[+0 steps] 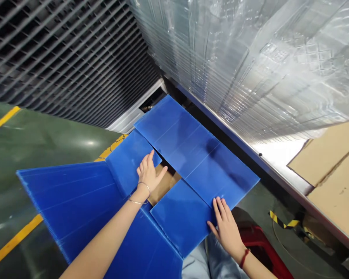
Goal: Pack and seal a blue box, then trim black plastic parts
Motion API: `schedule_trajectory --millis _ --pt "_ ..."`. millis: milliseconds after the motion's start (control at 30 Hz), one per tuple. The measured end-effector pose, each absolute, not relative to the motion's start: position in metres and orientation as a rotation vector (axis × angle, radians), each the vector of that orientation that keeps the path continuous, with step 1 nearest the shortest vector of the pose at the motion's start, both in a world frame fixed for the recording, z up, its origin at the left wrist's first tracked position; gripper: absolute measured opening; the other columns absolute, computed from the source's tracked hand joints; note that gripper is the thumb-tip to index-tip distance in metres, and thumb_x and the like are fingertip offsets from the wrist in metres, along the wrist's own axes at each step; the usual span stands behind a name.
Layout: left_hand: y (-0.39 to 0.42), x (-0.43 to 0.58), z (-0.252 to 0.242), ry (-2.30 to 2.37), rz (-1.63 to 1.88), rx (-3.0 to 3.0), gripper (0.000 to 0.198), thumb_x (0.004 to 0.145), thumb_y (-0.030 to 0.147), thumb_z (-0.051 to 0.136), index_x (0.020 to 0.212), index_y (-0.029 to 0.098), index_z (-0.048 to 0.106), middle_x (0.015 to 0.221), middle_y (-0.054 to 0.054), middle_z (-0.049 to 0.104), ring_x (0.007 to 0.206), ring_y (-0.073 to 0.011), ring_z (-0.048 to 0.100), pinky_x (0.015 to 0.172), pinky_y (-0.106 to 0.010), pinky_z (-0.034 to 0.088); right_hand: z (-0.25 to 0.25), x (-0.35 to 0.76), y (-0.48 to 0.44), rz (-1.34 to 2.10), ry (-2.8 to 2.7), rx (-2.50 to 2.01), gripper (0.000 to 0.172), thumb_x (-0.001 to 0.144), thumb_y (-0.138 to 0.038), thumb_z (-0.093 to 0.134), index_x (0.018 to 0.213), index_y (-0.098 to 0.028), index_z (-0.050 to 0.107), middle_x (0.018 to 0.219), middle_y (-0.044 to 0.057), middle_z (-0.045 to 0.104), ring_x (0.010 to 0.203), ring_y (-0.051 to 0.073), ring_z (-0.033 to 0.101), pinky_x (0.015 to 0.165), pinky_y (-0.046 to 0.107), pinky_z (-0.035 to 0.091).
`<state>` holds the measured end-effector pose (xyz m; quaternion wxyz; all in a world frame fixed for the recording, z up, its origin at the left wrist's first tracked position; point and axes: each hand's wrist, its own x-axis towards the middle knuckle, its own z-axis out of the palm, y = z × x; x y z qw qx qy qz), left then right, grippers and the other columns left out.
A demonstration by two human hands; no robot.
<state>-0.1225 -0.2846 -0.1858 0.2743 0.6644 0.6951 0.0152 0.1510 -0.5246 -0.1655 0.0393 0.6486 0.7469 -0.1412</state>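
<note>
A box of blue corrugated plastic (pixel 72 201) lies with its flaps folded in over a central gap. My left hand (pixel 149 176) rests on a short flap (pixel 128 164), with its fingers by the flap's edge and its thumb over the gap. Brown cardboard (pixel 164 186) shows through that gap. My right hand (pixel 225 226) presses the side of a front flap (pixel 180 219), just below a long creased flap (pixel 192 149). Neither hand clearly grips anything. Thin bangles circle my left wrist, and a red cord circles my right.
A black metal grille (pixel 66 54) fills the upper left, and a tall stack of clear plastic-wrapped sheets (pixel 244 66) stands at the upper right on a metal edge. Cardboard sheets (pixel 328 166) lie right, above a red stool (pixel 261 248). Yellow lines mark the green floor (pixel 31 143).
</note>
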Motion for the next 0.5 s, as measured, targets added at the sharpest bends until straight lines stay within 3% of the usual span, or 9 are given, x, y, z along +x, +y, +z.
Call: schedule_trajectory --millis 267,500 --pt "-0.276 -0.151 -0.184 1.687 -0.039 1.801 0.058 0.091 0.044 0.05 0.142 0.017 0.047 0.139 -0.017 0.047 0.132 -0.0321 0.049 0.11 -0.05 0.042 -0.166 0.153 -0.53 -0.45 2.31 2.013 0.076 0.102 -0.046 0.037 0.161 -0.007 0.008 0.155 0.021 0.041 0.14 0.037 0.043 0.108 0.05 0.044" --pt "-0.281 -0.142 -0.21 1.582 -0.188 1.776 0.065 0.084 0.03 0.058 0.146 0.017 0.043 0.142 -0.016 0.048 0.132 -0.0329 0.051 0.113 -0.049 0.042 -0.168 0.128 -0.508 -0.683 2.312 1.944 0.082 0.092 -0.014 0.042 0.16 -0.009 -0.003 0.158 0.018 0.038 0.145 0.033 0.039 0.111 0.053 0.044"
